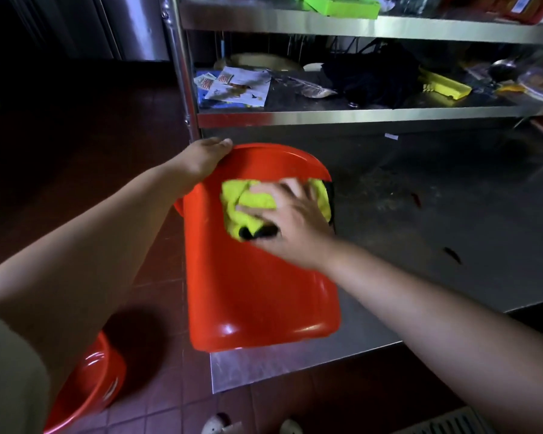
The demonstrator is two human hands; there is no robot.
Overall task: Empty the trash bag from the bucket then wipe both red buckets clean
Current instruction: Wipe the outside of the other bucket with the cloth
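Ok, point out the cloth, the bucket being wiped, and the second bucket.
cloth [245, 205], head view, on its bunched yellow middle.
bucket [257, 289], head view, on its red outer side wall.
second bucket [98, 380], head view, on its rim by the floor.

The large red plastic bucket [257, 277] lies on its side on the low steel shelf [436, 220]. On its wall lies the yellow cloth [248, 202]. Left of it, on the tiled floor [157, 277], stands the second red plastic bucket [94, 377].
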